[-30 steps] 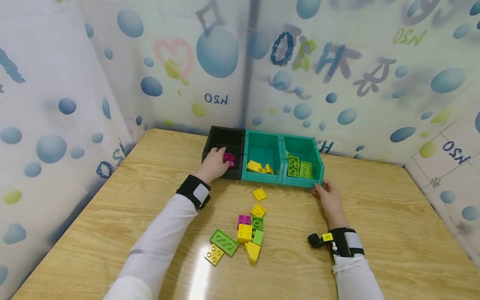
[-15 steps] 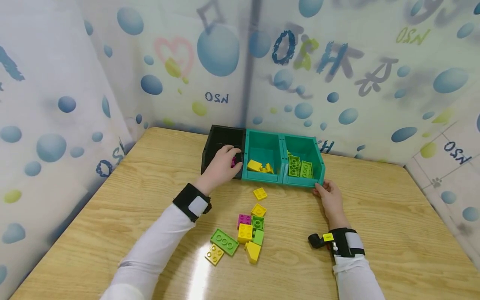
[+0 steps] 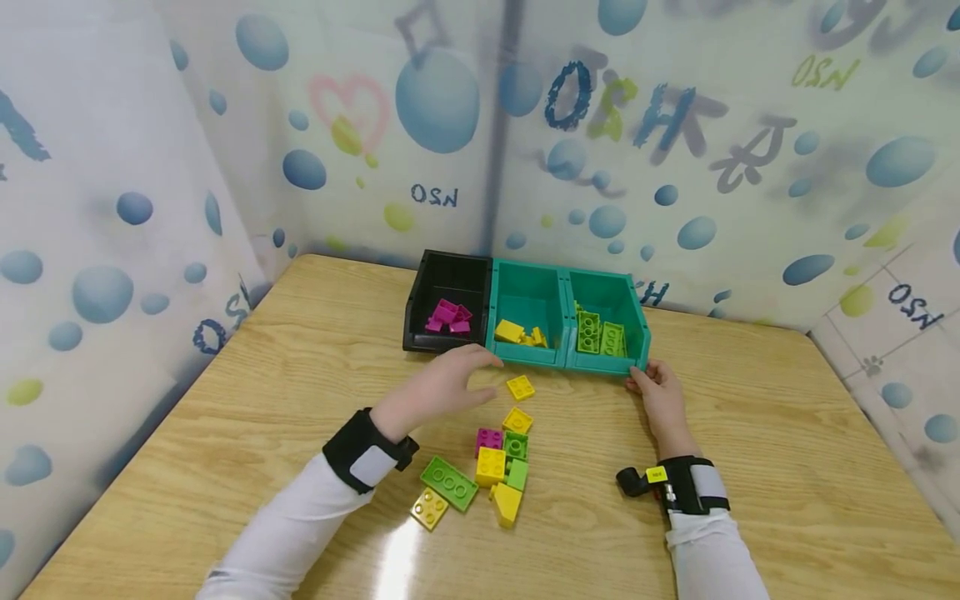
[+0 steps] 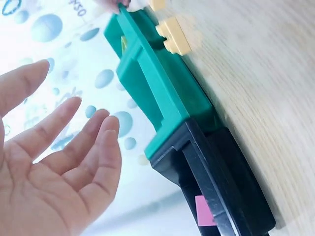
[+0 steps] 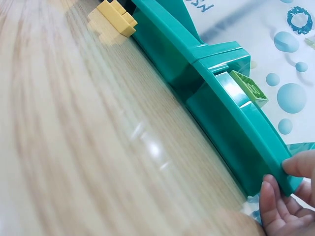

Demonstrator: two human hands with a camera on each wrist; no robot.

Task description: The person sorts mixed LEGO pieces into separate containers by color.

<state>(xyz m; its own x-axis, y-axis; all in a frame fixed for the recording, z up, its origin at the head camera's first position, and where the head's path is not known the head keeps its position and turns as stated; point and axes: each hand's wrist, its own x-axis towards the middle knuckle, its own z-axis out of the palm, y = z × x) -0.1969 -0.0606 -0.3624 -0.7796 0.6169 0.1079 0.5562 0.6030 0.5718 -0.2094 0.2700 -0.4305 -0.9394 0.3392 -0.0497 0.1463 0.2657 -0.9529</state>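
Observation:
My left hand (image 3: 442,385) is in the air over the table, just in front of the black bin (image 3: 450,340), fingers and thumb spread with nothing between them. The left wrist view shows that same hand (image 4: 64,162) with its palm turned up to the camera. Magenta toy bricks (image 3: 447,313) lie inside the black bin. With thumb and fingers my right hand (image 3: 660,404) pinches the front right corner of the right teal bin (image 5: 231,132), which holds lime green bricks (image 3: 600,335). Between these two stands the middle teal bin (image 3: 525,357) with yellow bricks (image 3: 512,332).
A yellow brick (image 3: 521,387) lies in front of the bins. Closer to the person sits a loose group: a magenta brick (image 3: 488,442), a yellow block (image 3: 490,467), a long green brick (image 3: 448,483) and several others. A printed cloth (image 3: 360,133) hangs behind the table.
My left hand has come out of the black bin toward the person and opened, leaving the magenta bricks inside in view. The right hand stays at the teal bin's corner.

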